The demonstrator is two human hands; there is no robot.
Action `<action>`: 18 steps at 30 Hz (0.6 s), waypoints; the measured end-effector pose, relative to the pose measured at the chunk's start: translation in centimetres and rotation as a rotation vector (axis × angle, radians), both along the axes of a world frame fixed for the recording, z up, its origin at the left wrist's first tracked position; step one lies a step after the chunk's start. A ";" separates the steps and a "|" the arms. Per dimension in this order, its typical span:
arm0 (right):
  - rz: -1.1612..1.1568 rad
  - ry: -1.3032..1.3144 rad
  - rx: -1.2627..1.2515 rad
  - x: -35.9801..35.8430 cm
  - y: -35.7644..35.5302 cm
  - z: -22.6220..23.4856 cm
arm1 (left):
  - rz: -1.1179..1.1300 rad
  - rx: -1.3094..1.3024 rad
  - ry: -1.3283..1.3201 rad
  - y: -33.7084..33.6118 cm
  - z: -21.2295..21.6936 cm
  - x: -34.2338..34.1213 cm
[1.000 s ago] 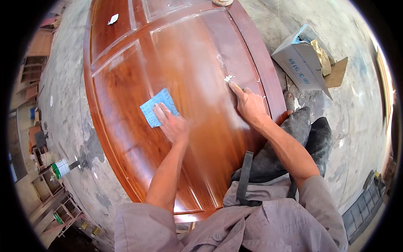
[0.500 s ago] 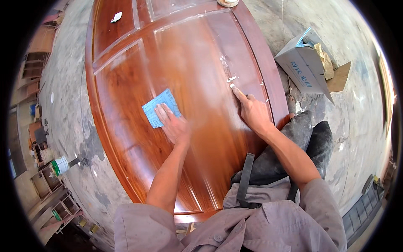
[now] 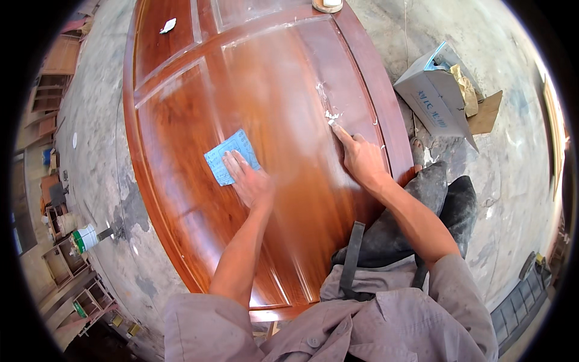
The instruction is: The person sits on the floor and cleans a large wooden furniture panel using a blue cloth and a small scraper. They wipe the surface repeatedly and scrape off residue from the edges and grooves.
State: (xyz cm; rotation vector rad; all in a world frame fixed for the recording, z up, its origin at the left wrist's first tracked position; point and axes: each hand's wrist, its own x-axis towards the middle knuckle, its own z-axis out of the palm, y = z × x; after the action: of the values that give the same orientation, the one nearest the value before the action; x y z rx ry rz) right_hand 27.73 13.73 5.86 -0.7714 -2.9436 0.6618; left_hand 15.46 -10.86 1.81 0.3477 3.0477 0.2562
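Observation:
A large glossy reddish-brown wooden panel door (image 3: pixel 199 235) lies before me, with raised mouldings. My left hand (image 3: pixel 249 179) rests flat on a light blue printed sheet (image 3: pixel 224 158), perhaps sandpaper, fingers stretched over its near right corner. My right hand (image 3: pixel 364 160) is closed at the panel's right side, its index finger pointing forward. A small white tip (image 3: pixel 332 122) shows at that fingertip; whether it is a tool or paste on the finger, I cannot tell. Just beyond it is a ragged white paste smear (image 3: pixel 329 113) along the moulding.
A crumpled white scrap (image 3: pixel 168 25) lies on the far left of the panel. A round container (image 3: pixel 327 5) stands at its far edge. An opened cardboard box (image 3: pixel 434 99) sits on the concrete floor at right. A white-and-green bucket (image 3: pixel 85 238) is at left.
My right fingertip has shifted slightly left, and the white paste ahead of it has changed shape a little. My left hand and the blue sheet stay in place.

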 end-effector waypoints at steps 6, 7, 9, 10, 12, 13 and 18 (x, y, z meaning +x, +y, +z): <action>-0.011 -0.001 0.044 -1.8 1.8 0.0 | -0.035 0.005 0.047 0.4 -0.7 -0.2; 0.011 0.011 0.028 -1.5 1.9 -0.1 | -0.031 -0.002 0.047 0.3 -0.8 0.0; 0.053 0.036 -0.002 -0.6 2.3 0.0 | -0.050 0.000 0.080 -0.5 -1.2 0.0; 0.056 0.025 -0.012 0.1 2.3 0.2 | -0.055 0.004 0.099 -0.9 -1.4 -0.1; 0.057 0.002 -0.041 2.7 1.6 0.4 | -0.028 0.024 0.053 -0.7 -0.8 0.0; 0.058 -0.005 -0.032 3.3 1.4 0.7 | -0.018 0.034 0.032 -0.4 -0.4 -0.1; 0.053 -0.045 0.001 3.1 1.3 0.9 | -0.013 0.055 -0.036 0.5 0.6 -0.1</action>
State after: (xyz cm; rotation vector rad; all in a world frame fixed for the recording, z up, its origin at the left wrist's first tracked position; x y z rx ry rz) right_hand 30.85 15.01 6.78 -0.7195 -3.0149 0.6550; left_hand 15.32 -10.36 2.39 0.3619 3.0070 0.3421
